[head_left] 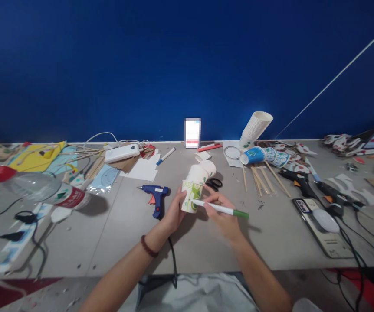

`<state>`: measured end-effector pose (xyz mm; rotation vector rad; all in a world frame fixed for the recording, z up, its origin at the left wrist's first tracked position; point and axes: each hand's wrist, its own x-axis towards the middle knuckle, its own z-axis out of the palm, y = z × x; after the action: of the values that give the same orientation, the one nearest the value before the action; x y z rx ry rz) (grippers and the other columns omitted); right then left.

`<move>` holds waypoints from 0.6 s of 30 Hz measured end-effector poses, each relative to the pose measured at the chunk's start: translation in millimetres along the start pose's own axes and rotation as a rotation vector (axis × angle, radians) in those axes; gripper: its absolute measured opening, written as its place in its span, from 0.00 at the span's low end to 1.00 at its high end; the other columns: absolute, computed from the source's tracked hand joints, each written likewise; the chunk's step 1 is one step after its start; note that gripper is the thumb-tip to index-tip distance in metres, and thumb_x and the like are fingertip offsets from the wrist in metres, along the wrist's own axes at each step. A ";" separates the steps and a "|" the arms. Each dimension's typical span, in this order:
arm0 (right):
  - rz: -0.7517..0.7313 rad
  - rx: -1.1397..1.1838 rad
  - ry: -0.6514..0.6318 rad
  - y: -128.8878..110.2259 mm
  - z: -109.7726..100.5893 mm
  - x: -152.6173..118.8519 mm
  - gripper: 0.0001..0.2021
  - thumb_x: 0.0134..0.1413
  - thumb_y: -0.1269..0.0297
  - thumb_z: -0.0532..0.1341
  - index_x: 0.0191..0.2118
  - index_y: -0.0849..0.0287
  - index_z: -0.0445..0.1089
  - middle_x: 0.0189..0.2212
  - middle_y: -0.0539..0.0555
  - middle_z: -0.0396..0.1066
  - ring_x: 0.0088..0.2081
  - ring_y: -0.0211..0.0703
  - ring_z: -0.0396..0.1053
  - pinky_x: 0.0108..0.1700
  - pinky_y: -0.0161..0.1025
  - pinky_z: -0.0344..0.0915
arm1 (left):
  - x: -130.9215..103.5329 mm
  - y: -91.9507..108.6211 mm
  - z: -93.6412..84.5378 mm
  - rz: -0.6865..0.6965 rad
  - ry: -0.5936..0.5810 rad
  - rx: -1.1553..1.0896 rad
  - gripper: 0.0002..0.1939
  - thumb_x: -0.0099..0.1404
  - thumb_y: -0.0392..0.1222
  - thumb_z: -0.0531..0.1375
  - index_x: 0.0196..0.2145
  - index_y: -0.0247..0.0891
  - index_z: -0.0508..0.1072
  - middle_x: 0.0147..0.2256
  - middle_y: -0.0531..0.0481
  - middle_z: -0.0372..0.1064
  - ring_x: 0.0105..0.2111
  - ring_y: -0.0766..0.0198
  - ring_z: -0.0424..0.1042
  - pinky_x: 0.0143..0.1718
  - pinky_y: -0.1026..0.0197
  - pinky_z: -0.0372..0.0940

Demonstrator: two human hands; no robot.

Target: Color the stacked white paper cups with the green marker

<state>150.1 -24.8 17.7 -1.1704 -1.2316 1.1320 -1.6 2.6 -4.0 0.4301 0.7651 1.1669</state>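
Note:
A curved chain of joined white paper cups (196,174) is tilted over the middle of the table, with green drawing on the nearest cup. My left hand (173,213) is wrapped round that nearest cup from the left. A white marker with a green end (221,208) is gripped in my right hand (225,219); its tip meets the decorated cup's side. Black scissors (214,184) lie just behind my right hand, partly hidden. To the left of the cups rests a blue hot glue gun (156,193).
A lit phone (192,133) leans against the blue wall. At right stand stacked paper cups (257,125), with blue-patterned cups (255,155), wooden sticks (259,180) and another phone (323,234). On the left are a plastic bottle (44,188) and a power strip (27,238).

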 end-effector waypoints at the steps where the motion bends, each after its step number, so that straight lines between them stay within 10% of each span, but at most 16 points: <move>1: -0.005 0.001 0.004 -0.2 0.3 0.2 0.06 0.51 0.61 0.66 0.28 0.56 0.71 0.51 0.64 0.77 0.55 0.61 0.73 0.45 0.47 0.72 | 0.0 -0.1 -0.1 -0.002 0.002 0.000 0.31 0.57 0.45 0.65 0.57 0.38 0.68 0.47 0.44 0.75 0.38 0.57 0.74 0.36 0.59 0.67; 18: -0.026 -0.004 0.076 2.6 -0.8 1.0 0.04 0.55 0.61 0.63 0.33 0.54 0.71 0.41 0.59 0.80 0.61 0.57 0.68 0.47 0.46 0.73 | -1.9 0.6 -2.3 -0.009 0.001 0.039 0.30 0.59 0.44 0.63 0.59 0.37 0.66 0.47 0.43 0.75 0.38 0.58 0.73 0.37 0.58 0.68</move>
<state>151.0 -23.6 15.2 -1.1867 -1.1877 1.0572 -4.0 0.8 -4.6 0.4582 0.7913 1.1459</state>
